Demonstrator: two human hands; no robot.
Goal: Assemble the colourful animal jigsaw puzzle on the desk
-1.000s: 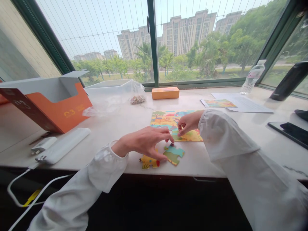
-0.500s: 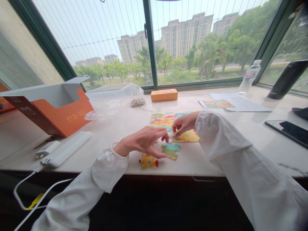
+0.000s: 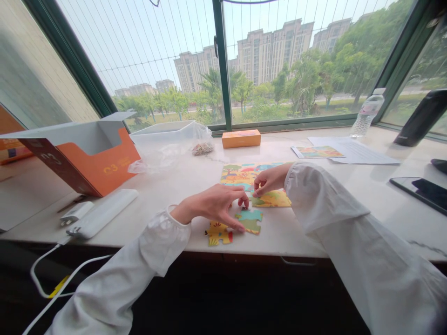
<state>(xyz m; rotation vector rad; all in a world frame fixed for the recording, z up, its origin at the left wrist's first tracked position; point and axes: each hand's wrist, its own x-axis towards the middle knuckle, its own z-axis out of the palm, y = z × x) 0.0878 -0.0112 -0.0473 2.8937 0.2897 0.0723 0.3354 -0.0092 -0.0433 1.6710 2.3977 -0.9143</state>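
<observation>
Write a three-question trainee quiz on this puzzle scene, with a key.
1. True or false: the left hand touches the teal-green puzzle piece lying apart from the assembled puzzle.
2. Which stands in the far right corner by the window? A. water bottle B. orange open box C. phone
3. Fill in: the right hand rests on the ____ puzzle.

Key: 1. True, its fingertips rest on it. 2. A. 3. Assembled.
</observation>
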